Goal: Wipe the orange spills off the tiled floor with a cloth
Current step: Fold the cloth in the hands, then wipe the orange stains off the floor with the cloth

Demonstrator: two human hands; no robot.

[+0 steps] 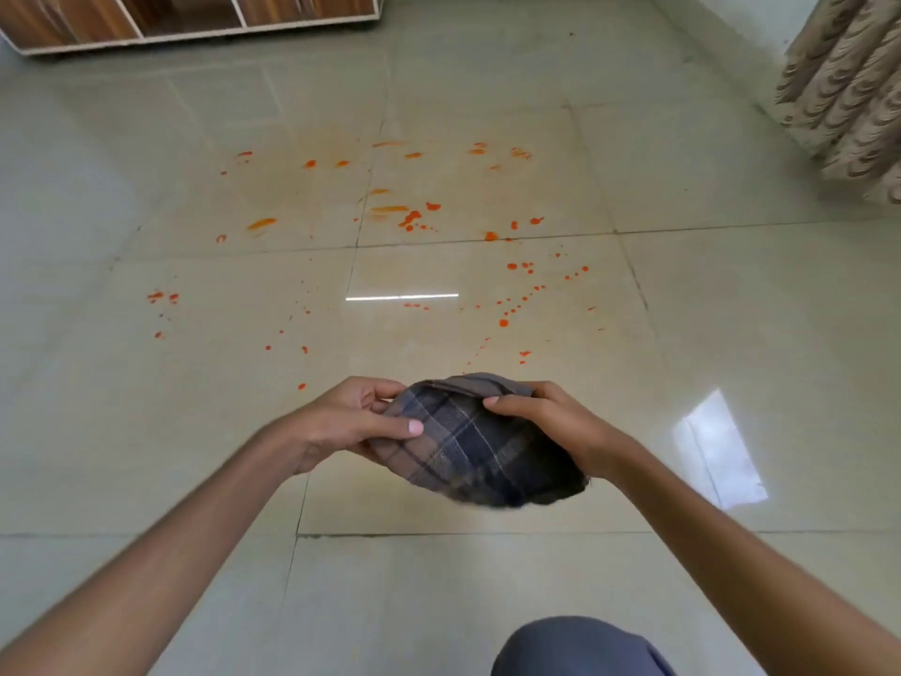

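Note:
A bunched grey-and-brown plaid cloth (475, 444) is held above the floor between both hands. My left hand (348, 422) grips its left edge with the thumb on top. My right hand (551, 422) holds its right side, fingers curled over the top. Orange spills (412, 218) lie scattered as drops and smears across the glossy beige tiled floor (195, 431), farther out than the cloth. The nearest drops (302, 385) sit just beyond my left hand.
A wooden cabinet (195, 17) stands at the far left against the wall. A patterned curtain (848, 90) hangs at the far right. My knee in grey fabric (580, 646) shows at the bottom edge. Bright light reflections mark the tiles on the right.

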